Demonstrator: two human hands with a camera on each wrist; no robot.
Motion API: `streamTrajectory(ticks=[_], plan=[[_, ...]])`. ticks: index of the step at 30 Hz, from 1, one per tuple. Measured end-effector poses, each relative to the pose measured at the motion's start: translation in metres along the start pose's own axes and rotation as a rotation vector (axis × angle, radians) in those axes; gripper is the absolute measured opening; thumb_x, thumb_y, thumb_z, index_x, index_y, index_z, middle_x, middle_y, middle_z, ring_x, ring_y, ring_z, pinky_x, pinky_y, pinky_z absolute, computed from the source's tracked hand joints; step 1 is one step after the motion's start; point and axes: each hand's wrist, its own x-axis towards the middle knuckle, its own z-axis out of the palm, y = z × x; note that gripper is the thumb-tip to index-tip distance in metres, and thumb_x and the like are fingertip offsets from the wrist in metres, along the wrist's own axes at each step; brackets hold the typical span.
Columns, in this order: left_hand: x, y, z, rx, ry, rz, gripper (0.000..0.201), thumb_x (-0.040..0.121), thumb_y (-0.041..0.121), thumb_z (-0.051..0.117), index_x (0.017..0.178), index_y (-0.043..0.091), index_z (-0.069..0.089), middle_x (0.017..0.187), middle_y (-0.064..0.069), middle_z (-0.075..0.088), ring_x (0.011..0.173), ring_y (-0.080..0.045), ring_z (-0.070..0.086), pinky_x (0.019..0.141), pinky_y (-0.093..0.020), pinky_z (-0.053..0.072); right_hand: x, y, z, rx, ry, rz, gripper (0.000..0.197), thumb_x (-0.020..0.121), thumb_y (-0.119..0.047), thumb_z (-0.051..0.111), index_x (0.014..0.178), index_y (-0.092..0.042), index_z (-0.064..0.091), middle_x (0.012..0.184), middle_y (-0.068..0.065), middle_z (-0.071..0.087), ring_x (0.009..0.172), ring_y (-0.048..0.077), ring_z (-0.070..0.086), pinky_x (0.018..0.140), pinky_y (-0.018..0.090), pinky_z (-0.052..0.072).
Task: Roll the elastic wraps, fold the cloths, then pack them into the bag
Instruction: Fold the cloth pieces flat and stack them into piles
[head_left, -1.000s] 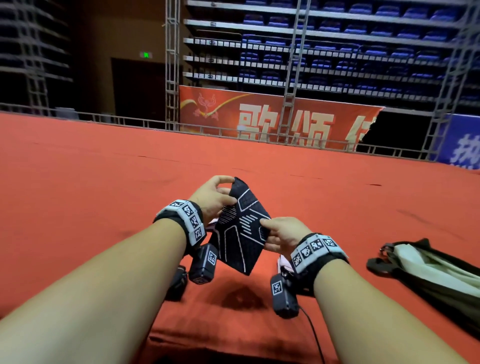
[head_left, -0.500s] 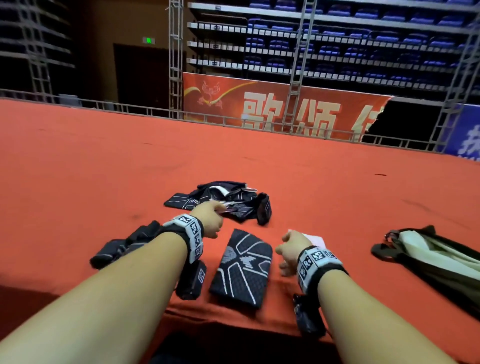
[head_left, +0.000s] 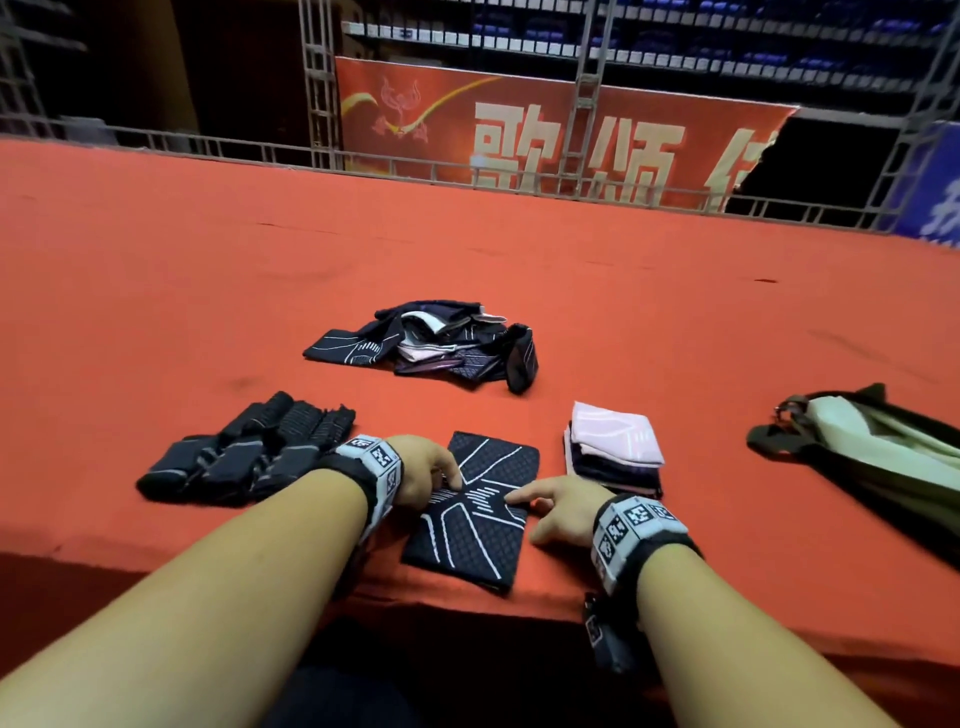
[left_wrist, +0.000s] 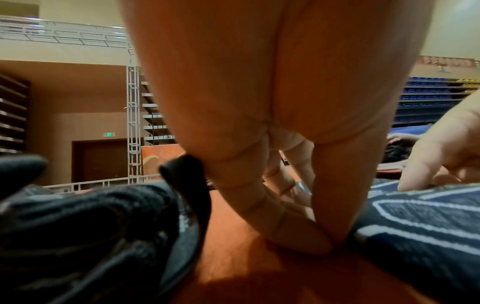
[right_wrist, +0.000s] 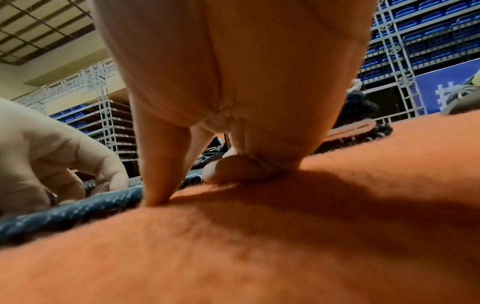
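Observation:
A dark cloth (head_left: 478, 535) with white lines lies flat near the table's front edge. My left hand (head_left: 423, 470) rests its fingertips on the middle of the cloth's left edge; the left wrist view shows straight fingers (left_wrist: 335, 205) pressing down beside the cloth (left_wrist: 415, 222). My right hand (head_left: 553, 501) touches the middle of the right edge with one extended finger (right_wrist: 158, 174), its other fingers curled against the table. Rolled dark wraps (head_left: 244, 457) lie to the left. A stack of folded cloths (head_left: 615, 447) with a pink one on top sits to the right.
A loose pile of unfolded cloths (head_left: 431, 340) lies further back on the red-covered table (head_left: 675, 338). A dark and pale green bag (head_left: 878, 457) lies at the right. A metal railing and a red banner stand behind the table's far edge.
One second ago both hands held the dark cloth in the air. It was then laid flat by the front edge, and both hands have now come onto the middle of its sides.

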Motion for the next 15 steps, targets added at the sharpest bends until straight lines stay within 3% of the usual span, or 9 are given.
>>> streamTrajectory(ticks=[4, 7, 10, 13, 15], plan=[[0.003, -0.004, -0.001, -0.034, -0.035, 0.023, 0.054, 0.081, -0.005, 0.059, 0.120, 0.032, 0.068, 0.108, 0.010, 0.062, 0.082, -0.010, 0.059, 0.054, -0.007, 0.043, 0.008, 0.004, 0.003, 0.027, 0.028, -0.024, 0.043, 0.072, -0.013, 0.086, 0.102, -0.042, 0.074, 0.106, -0.007, 0.071, 0.107, 0.009, 0.065, 0.097, 0.023, 0.051], [0.004, -0.004, 0.001, -0.078, 0.005, 0.031, 0.048, 0.083, -0.003, 0.067, 0.120, 0.028, 0.070, 0.102, 0.011, 0.061, 0.078, -0.008, 0.056, 0.052, -0.003, 0.040, 0.008, 0.007, 0.004, 0.059, 0.068, -0.062, 0.029, 0.080, -0.021, 0.082, 0.108, -0.030, 0.077, 0.088, -0.013, 0.069, 0.083, 0.002, 0.062, 0.082, 0.016, 0.048], [0.002, -0.007, 0.004, -0.121, 0.056, 0.049, 0.040, 0.084, 0.003, 0.073, 0.115, 0.027, 0.073, 0.093, 0.013, 0.062, 0.076, -0.005, 0.055, 0.057, -0.003, 0.040, 0.010, 0.011, 0.006, 0.112, 0.142, -0.053, 0.002, 0.086, -0.027, 0.077, 0.088, -0.027, 0.079, 0.067, -0.017, 0.066, 0.065, -0.001, 0.055, 0.073, 0.019, 0.046], [0.000, -0.007, 0.005, -0.123, 0.092, 0.052, 0.030, 0.087, 0.010, 0.070, 0.107, 0.032, 0.074, 0.089, 0.014, 0.065, 0.079, -0.005, 0.058, 0.071, -0.011, 0.043, 0.010, 0.018, 0.005, 0.140, 0.209, 0.018, 0.013, 0.091, -0.026, 0.071, 0.079, -0.022, 0.071, 0.062, -0.010, 0.062, 0.057, 0.008, 0.052, 0.058, 0.024, 0.046], [-0.002, -0.003, 0.003, -0.083, 0.103, 0.054, 0.027, 0.091, 0.015, 0.067, 0.111, 0.031, 0.074, 0.092, 0.015, 0.066, 0.081, -0.005, 0.058, 0.069, -0.010, 0.043, 0.006, 0.019, 0.003, 0.164, 0.192, 0.028, 0.010, 0.092, -0.016, 0.067, 0.083, -0.021, 0.069, 0.065, -0.001, 0.061, 0.056, 0.014, 0.052, 0.056, 0.027, 0.046]])
